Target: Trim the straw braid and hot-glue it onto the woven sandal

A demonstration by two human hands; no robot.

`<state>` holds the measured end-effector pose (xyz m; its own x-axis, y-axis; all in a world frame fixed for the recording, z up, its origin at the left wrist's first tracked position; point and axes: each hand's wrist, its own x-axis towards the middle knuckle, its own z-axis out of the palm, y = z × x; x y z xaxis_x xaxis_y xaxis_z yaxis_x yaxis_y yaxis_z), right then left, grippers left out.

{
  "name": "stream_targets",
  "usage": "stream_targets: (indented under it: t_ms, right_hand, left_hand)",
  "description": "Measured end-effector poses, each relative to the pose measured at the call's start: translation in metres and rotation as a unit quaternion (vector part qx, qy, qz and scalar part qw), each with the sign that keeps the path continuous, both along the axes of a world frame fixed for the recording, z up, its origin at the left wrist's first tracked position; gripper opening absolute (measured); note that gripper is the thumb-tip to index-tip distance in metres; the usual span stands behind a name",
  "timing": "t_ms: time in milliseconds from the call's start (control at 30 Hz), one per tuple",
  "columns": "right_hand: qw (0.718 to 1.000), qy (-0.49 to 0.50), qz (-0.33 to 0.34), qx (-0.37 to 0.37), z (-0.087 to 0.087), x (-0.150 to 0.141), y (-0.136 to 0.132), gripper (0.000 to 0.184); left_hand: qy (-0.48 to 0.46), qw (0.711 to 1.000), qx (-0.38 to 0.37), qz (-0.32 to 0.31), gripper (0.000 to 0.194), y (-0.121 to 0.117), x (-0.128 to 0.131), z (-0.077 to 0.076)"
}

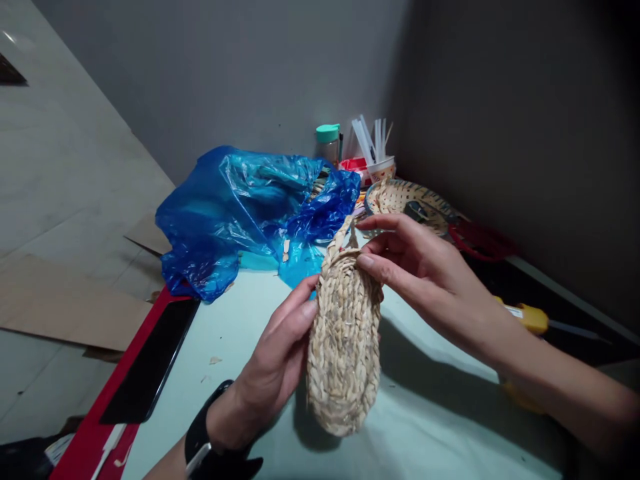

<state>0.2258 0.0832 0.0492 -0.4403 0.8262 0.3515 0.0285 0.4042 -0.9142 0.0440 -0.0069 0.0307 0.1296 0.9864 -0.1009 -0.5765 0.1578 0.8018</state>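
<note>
Straw weave (345, 347): my left hand (275, 353) clasps its side, my right hand (425, 263) pinches its far edge; apparently edge adjustment, calling for steady support.

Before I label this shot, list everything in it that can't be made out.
All in the head view:
- Left hand's fingertips: behind the woven straw piece.
- Woven straw piece's far side: faces away.
- Blue plastic bag's contents: mostly hidden by its folds.
- Yellow-handled tool's near end: behind the right forearm.
- White cable's end: cut off by the bottom edge.
</note>
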Motion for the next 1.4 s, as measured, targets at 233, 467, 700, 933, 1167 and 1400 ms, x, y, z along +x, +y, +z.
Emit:
stream_targets:
  t_ms: [233,467,700,933,1167,1400]
  right_hand:
    - [0.998,-0.004,0.002,-0.067,-0.002,-0.005,-0.004,0.046]
    - [0.986,-0.105,0.048,-0.122,-0.005,-0.004,-0.018,0.087]
    - [0.983,-0.122,0.07,-0.121,-0.011,-0.009,-0.021,0.093]
    - [0.98,-0.103,0.092,-0.146,-0.012,-0.006,-0.017,0.09]
    - [0.984,-0.06,0.052,-0.16,-0.005,-0.002,-0.011,0.099]
    - [0.991,-0.09,0.025,-0.098,-0.004,-0.003,-0.01,0.096]
  left_hand:
    - [0.062,0.997,0.011,0.051,0.034,0.004,0.003,-0.006]
    - [0.129,0.984,0.059,0.11,0.039,0.007,0.005,-0.008]
    - [0.133,0.981,0.07,0.123,0.039,0.009,0.008,-0.01]
    - [0.099,0.988,0.026,0.112,0.019,0.008,0.007,-0.006]
    - [0.119,0.989,0.003,0.084,0.032,0.007,0.006,-0.005]
    - [0.088,0.996,-0.009,0.012,0.052,0.002,0.015,-0.006]
